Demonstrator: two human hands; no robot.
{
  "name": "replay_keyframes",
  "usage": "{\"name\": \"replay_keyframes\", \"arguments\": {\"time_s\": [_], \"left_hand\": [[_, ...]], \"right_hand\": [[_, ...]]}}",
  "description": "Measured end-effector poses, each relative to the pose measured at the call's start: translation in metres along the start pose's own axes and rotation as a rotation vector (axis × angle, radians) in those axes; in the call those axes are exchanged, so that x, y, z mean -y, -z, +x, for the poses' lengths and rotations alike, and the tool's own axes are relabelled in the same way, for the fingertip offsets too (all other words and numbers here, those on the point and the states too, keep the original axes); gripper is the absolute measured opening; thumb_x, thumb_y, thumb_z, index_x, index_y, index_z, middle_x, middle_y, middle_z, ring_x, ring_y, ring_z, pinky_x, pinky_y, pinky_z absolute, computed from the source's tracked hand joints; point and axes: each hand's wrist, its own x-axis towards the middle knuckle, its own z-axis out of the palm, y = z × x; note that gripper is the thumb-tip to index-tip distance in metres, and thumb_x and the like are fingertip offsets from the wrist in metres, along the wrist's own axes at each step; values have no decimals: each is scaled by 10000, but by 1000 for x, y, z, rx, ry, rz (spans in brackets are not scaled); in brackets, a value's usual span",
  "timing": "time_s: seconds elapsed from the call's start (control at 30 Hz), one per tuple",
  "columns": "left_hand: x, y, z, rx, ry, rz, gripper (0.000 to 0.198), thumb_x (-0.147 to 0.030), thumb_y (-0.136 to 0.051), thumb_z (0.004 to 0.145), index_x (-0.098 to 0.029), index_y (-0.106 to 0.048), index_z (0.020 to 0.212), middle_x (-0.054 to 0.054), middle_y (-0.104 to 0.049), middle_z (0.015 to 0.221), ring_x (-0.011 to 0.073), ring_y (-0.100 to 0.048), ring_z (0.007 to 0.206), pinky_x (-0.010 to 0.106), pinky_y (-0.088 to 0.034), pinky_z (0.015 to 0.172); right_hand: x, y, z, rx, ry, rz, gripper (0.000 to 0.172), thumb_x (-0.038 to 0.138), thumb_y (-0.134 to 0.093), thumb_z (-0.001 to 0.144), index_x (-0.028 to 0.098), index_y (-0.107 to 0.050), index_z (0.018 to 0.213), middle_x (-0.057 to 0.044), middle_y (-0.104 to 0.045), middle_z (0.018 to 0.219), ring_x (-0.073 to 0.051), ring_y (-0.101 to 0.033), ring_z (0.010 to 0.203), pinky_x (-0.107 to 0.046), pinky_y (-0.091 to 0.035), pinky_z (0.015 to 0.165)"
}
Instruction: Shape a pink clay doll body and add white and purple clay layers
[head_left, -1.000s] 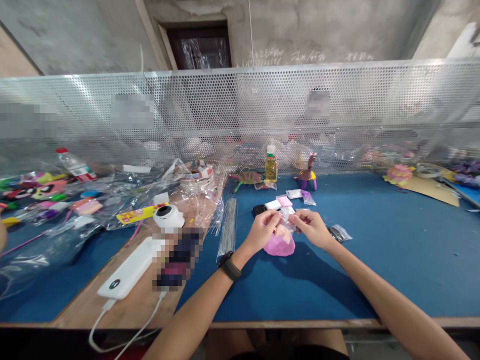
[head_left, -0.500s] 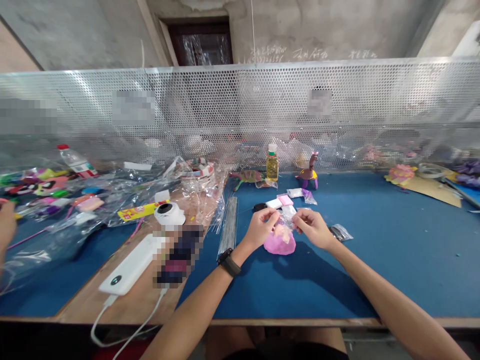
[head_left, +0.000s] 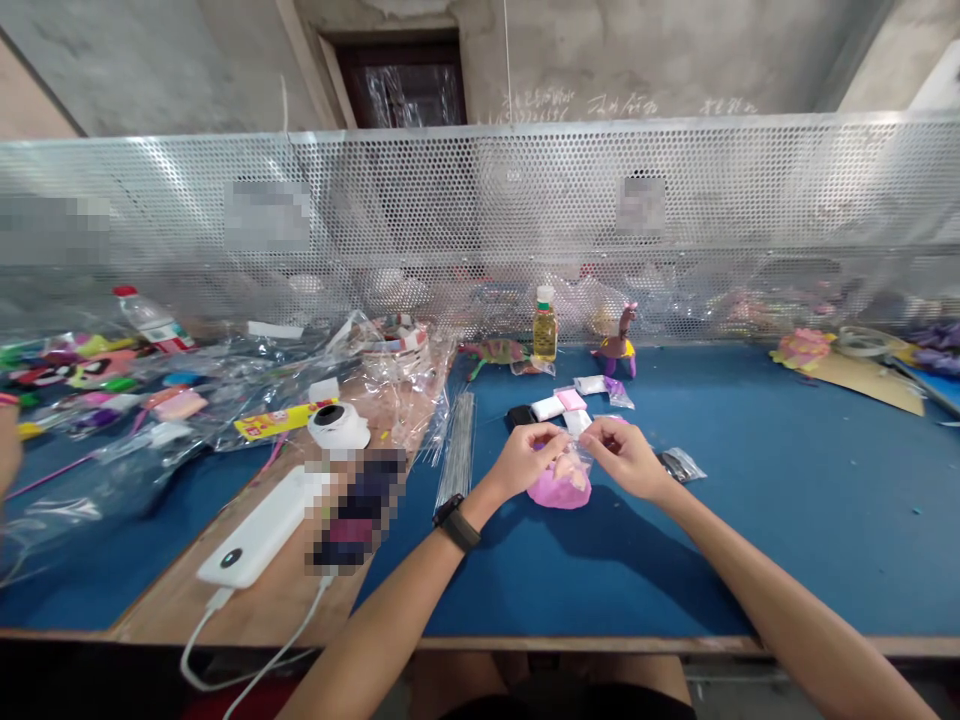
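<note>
My left hand (head_left: 526,460) and my right hand (head_left: 624,461) meet over the blue table, fingers pinched on a small clear plastic bag (head_left: 574,450). Peach-coloured clay (head_left: 568,468) shows below the fingertips; whether it is inside the bag I cannot tell. Under it lies a flat, rounded pink clay piece (head_left: 556,492). Just beyond my hands are small packets of clay: a pink one (head_left: 570,400), a white one (head_left: 547,408) and a black one (head_left: 519,416). A black packet (head_left: 681,464) rests beside my right wrist.
A bundle of thin wires (head_left: 457,445) lies left of my hands. Behind stand a bottle of yellow liquid (head_left: 545,330), a clay animal figure (head_left: 616,350) and a perforated metal screen (head_left: 555,190). Leftward are a power bank (head_left: 259,530), a white camera (head_left: 339,426) and another person's hand (head_left: 7,440).
My fingertips have drawn closer together over the clear bag, the left shifting slightly right and the right slightly left. The other person's hand at the left edge has shifted a little.
</note>
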Motion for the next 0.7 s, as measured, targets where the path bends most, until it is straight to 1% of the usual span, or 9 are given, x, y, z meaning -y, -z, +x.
{"name": "replay_keyframes", "arguments": {"time_s": [0.07,0.23,0.4,0.57,0.7], "left_hand": [[-1,1,0,34,9,-14,390,-493,-648,864,-130,-652,724,20,-608,618,114,-530,548,229,-411,548],[-4,3,-1,41,-24,18,387,-466,-635,880,-135,-632,679,23,-601,592,133,-553,590,250,-442,619],[-3,3,-1,18,-23,38,365,-462,-646,864,-132,-635,710,34,-616,664,132,-542,627,239,-420,606],[-3,0,0,51,-5,17,409,-495,-606,887,-142,-570,684,0,-546,604,108,-496,560,234,-386,572],[-3,0,-2,61,-28,53,404,-473,-603,890,-151,-526,659,-13,-510,597,101,-465,559,231,-364,569]], "right_hand": [[-1,0,0,4,3,-5,385,533,-581,911,203,-586,714,9,-514,614,-138,-433,569,-263,-338,521],[-4,-4,-1,54,-29,35,344,513,-564,929,207,-589,772,19,-500,596,-135,-413,546,-263,-316,514],[-7,-6,-2,91,-56,59,331,518,-541,942,208,-613,851,24,-485,587,-139,-419,541,-263,-308,505],[-9,-5,-2,58,4,-43,312,471,-510,968,207,-604,830,28,-440,597,-135,-397,549,-266,-297,511],[-6,-6,-2,90,36,-90,306,424,-497,974,207,-551,766,19,-474,617,-135,-430,565,-264,-323,526]]}}
